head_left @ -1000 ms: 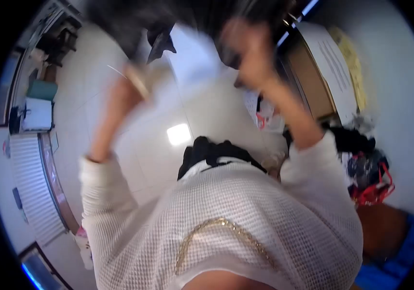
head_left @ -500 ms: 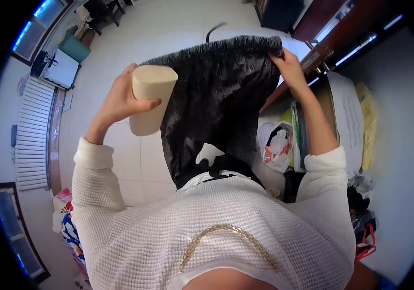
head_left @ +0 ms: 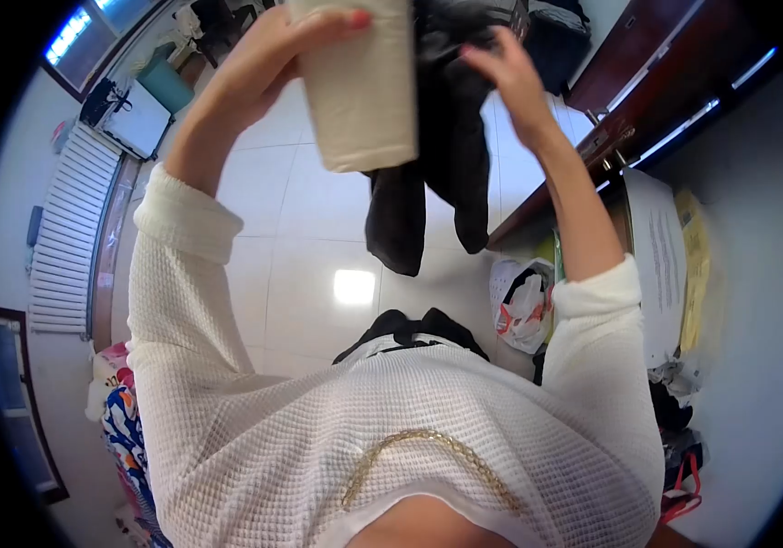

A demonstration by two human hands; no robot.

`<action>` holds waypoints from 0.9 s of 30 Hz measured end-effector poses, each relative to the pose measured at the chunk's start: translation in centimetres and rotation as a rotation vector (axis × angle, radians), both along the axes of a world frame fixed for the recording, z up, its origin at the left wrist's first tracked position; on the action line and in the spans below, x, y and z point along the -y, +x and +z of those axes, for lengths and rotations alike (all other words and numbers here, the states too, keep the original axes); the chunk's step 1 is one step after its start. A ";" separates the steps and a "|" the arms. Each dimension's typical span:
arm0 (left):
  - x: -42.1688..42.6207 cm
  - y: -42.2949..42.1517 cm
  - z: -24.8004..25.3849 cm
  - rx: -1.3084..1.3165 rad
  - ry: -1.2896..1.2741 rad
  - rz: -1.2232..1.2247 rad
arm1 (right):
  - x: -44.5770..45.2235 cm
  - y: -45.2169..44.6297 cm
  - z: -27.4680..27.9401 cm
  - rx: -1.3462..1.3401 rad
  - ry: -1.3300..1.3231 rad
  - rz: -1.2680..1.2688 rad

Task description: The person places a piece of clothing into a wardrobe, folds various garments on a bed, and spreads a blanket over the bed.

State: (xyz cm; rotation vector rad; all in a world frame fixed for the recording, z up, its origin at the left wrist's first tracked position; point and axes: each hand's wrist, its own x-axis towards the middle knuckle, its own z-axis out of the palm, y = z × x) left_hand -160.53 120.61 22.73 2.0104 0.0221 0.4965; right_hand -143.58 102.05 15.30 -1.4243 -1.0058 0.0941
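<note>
My left hand (head_left: 296, 55), at the top of the head view, is closed round a tall cream block with rounded edges (head_left: 359, 100). Its kind does not show clearly; its upper end runs out of the picture. Black trousers (head_left: 451, 128) hang beside and partly behind the block, with their two legs dangling above the floor. My right hand (head_left: 519, 87) grips the upper part of the trousers, finger and thumb close together and somewhat blurred. Whether the left fingers also hold cloth behind the block is hidden.
Pale floor tiles (head_left: 309, 205) lie below. On the right are a white bag of things (head_left: 524, 306), a white board (head_left: 655, 265) and dark wooden doors (head_left: 629, 119). A white radiator (head_left: 72, 242) and patterned cloth (head_left: 126, 429) are on the left.
Both hands have moved up and away from my body, and the block now covers more of the view. The trousers, spread wide before, now hang narrow and bunched, clear of my legs.
</note>
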 end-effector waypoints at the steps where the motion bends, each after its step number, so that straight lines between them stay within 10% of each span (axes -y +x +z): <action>1: 1.0 0.5 0.6 -0.006 -0.008 -0.059 | 0.2 -2.6 0.7 -0.204 0.023 0.252; 6: 5.7 1.8 4.2 0.006 -0.160 -0.363 | -1.4 -4.6 1.8 -0.020 0.092 0.292; 11: 2.5 0.1 4.2 0.230 -0.484 -0.255 | -2.3 0.4 2.5 -0.527 0.324 0.165; 20: -2.6 -2.0 -8.8 -0.040 -0.613 -0.177 | -1.0 1.8 5.7 -0.743 0.256 0.387; 22: -1.2 -0.5 -7.2 0.011 -0.531 -0.202 | -1.2 1.9 5.8 -0.682 0.210 0.358; 25: -1.8 1.2 -4.7 0.081 -0.439 -0.284 | -0.1 1.4 6.7 0.130 -0.245 -0.027; 27: -4.1 2.5 -4.0 0.141 -0.301 -0.190 | -0.1 7.1 4.2 0.499 -0.105 -0.142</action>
